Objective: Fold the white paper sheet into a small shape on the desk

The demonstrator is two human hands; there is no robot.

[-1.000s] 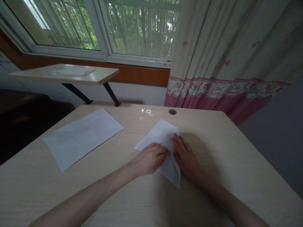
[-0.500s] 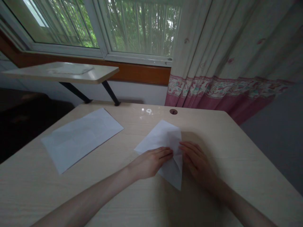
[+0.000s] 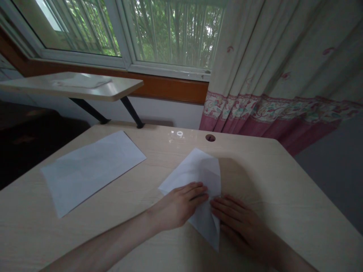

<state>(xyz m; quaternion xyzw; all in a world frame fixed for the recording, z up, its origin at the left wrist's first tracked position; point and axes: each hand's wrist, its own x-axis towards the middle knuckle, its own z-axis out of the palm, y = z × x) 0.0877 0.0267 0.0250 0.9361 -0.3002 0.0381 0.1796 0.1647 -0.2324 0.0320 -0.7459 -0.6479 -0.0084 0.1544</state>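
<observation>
A folded sheet of white paper (image 3: 195,166) lies on the desk in front of me, with a pointed lower end and a straight right side. My left hand (image 3: 183,202) rests on its middle, fingers stretched out and lying on the paper. On the right edge, the fingertips of my right hand (image 3: 236,221) press down flat, with the fingers extended. Part of the sheet is hidden under both hands.
Further left on the wooden desk (image 3: 283,181) lies a stack of white paper (image 3: 96,170). A raised shelf (image 3: 113,90) on black legs stands at the back left. Near the back edge is a round cable hole (image 3: 210,138). Behind hang curtains (image 3: 255,105).
My right hand has slid toward me along the paper's right edge, and its fingertips now lie over that edge. My left hand stays on the paper. The view has shifted slightly.
</observation>
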